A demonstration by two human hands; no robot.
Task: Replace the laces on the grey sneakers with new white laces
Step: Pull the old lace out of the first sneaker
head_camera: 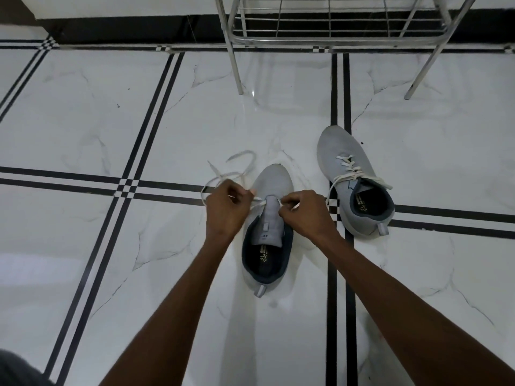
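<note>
Near sneaker (269, 227) on the floor (167, 121), toe pointing away, tongue pulled up, only the lowest eyelets laced. Far sneaker (355, 179) sits to the right and further off, fully laced with a white lace (348, 167), ends loose over its sides.

Left hand (225, 208): grip pinching the working lace (223, 176) at the left eyelet row. The slack loops out on the floor beyond that hand. Right hand (302, 213): fingers curled, pinching the other lace end at the right eyelet row, beside the tongue.

Risks, as I judge them:
- Uneven ends. The left side shows plenty of slack; the right end is hidden inside the hand. Pulling one side harder would leave one end too short to tie.
- A skipped eyelet or wrong crossing. The hands cover the eyelets, so the view is blocked.
- The loose loop on the floor could twist or knot as it is drawn through.
- The shoe is unbraced and could slide on the glossy tile under a sharp tug.
- The tongue could get dragged off-centre under the crossings.

Count:
- sneakers: two
- laces seen: two, one per shoe
- hands: two
- metal rack (334, 29): one, at the top of the view, legs on the floor
</note>
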